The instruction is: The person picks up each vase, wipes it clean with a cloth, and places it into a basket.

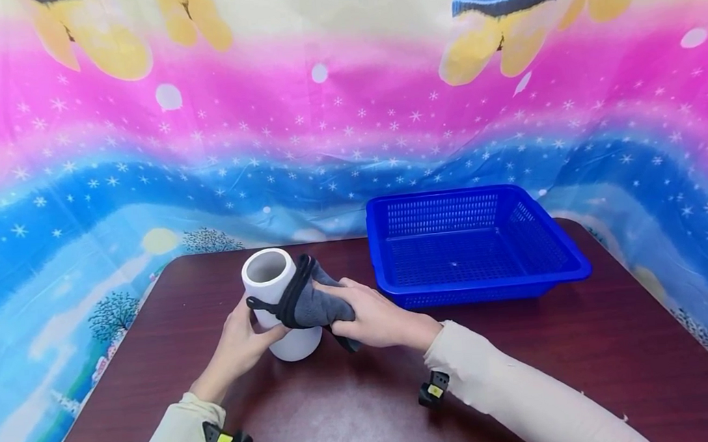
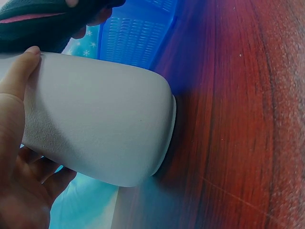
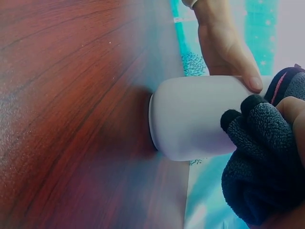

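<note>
A white vase (image 1: 295, 345) with a round open mouth stands upright on the table, its wider base showing in both wrist views. My left hand (image 1: 239, 345) grips it round the middle, thumb (image 2: 21, 71) across the near side and fingers behind. In my right hand (image 1: 376, 315) is a bunched grey cloth (image 1: 323, 309) with black edging, held against the right side of the vase below its mouth. A loop of the edging lies across the front of the vase. Folds of the cloth (image 3: 267, 138) hang beside the vase in the right wrist view.
A blue plastic basket (image 1: 482, 284) with perforated walls stands at the back right of the dark red wooden table (image 1: 355, 412), near my right hand. Behind the table hangs a printed backdrop (image 1: 323, 127). Each sleeve has a small black camera mount (image 1: 433, 389) at the wrist.
</note>
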`<state>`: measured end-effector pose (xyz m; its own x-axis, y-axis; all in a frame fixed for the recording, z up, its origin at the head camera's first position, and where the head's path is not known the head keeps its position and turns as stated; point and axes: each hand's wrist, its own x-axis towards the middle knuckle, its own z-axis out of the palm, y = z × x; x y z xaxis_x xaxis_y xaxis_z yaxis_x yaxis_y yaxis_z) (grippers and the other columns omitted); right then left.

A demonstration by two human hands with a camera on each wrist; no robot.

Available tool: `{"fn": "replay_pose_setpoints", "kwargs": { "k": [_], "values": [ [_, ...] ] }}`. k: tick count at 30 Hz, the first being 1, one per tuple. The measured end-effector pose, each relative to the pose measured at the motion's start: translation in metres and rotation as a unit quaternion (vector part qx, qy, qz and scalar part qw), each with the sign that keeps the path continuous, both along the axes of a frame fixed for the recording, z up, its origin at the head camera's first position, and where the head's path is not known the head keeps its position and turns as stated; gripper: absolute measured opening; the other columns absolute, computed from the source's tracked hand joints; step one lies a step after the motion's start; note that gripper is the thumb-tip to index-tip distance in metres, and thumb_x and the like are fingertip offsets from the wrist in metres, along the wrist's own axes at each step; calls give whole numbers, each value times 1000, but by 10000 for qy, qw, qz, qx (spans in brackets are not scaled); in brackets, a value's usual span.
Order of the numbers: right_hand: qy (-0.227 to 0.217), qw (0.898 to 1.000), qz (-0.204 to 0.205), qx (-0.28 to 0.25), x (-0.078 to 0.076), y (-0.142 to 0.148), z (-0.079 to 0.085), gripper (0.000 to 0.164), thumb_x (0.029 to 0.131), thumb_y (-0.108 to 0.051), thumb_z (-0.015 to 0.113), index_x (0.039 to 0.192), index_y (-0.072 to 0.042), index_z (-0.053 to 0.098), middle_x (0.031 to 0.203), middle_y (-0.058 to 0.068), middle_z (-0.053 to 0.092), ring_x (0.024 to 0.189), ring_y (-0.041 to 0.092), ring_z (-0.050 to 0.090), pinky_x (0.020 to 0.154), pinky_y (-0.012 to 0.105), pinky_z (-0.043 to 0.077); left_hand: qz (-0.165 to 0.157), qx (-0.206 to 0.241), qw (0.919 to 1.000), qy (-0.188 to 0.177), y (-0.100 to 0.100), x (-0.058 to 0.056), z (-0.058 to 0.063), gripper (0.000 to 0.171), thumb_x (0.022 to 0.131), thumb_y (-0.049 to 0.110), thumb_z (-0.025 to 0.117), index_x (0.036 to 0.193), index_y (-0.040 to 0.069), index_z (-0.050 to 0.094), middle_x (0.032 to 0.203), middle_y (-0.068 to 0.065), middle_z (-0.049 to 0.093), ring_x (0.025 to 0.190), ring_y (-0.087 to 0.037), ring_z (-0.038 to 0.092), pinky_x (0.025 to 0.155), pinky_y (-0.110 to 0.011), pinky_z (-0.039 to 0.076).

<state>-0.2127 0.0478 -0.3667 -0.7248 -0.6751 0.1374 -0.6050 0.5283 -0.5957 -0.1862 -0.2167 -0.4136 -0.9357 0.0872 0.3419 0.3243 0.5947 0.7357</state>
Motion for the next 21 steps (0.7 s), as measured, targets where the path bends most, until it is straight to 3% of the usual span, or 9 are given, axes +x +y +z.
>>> {"fn": "replay_pose_setpoints", "kwargs": {
  "k": [21],
  "values": [
    [-156,9998,78,-31,1,2,-18,74,88,-18,63,155,-37,38,109,-2,62,97,13,51,80,26,50,-66,105,9999,-83,-1,0,-1,70,80,16,80,142,9,47,133,-15,65,123,-35,63,100,-56,52]
  ]
}}
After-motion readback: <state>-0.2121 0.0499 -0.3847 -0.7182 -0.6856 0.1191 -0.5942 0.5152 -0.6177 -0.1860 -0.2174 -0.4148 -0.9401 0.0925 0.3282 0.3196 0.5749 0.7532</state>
